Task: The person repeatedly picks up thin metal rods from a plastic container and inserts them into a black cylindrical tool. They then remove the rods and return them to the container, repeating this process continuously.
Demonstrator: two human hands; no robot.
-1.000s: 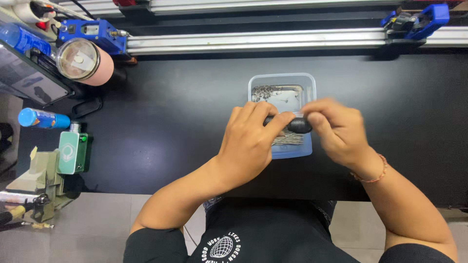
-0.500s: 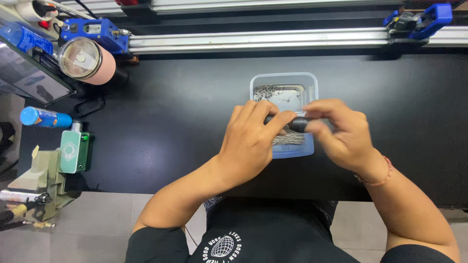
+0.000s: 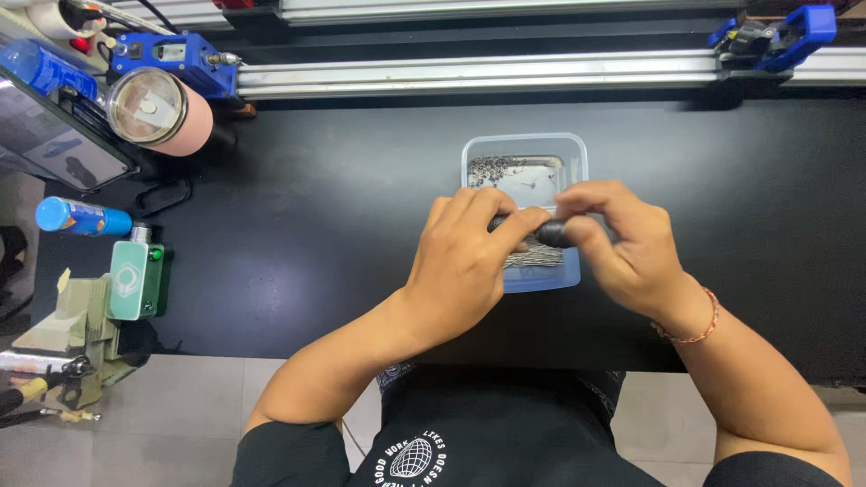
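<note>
A: Both hands meet at the middle of the bench. The left hand point(image 3: 465, 261) and right hand point(image 3: 622, 248) are closed from either end on a small dark tool point(image 3: 548, 234), a stubby black cylinder, and only its middle shows between the thumbs.

B: So the grip is clamped?

A: Clamped, yes: left fingers point(image 3: 519, 225) curl over one end, right fingers wrap the other. What sits at the hidden tips, I cannot tell.

B: And right under the grip?

A: A clear plastic tub point(image 3: 577, 149). The tool hovers above its near half. Just below the knuckles lies a bundle of thin metal pins point(image 3: 534, 258); beyond the grip, at the tub's far wall, a grey pile of small metal parts point(image 3: 498, 169).

B: Anything on the wrists?

A: A red cord bracelet point(image 3: 695, 325) on the right one — behind the grip, toward the body.

B: Off to the left of the hands?

A: Well apart from them: a pink tumbler point(image 3: 158, 110) with a clear lid, a blue bottle point(image 3: 81, 217) lying on its side, and a green box point(image 3: 135, 280) at the mat's edge.

B: And far beyond the grip?

A: A metal rail point(image 3: 469, 74) runs across the black mat point(image 3: 298, 216), with a blue clamp point(image 3: 780, 34) up right.
</note>
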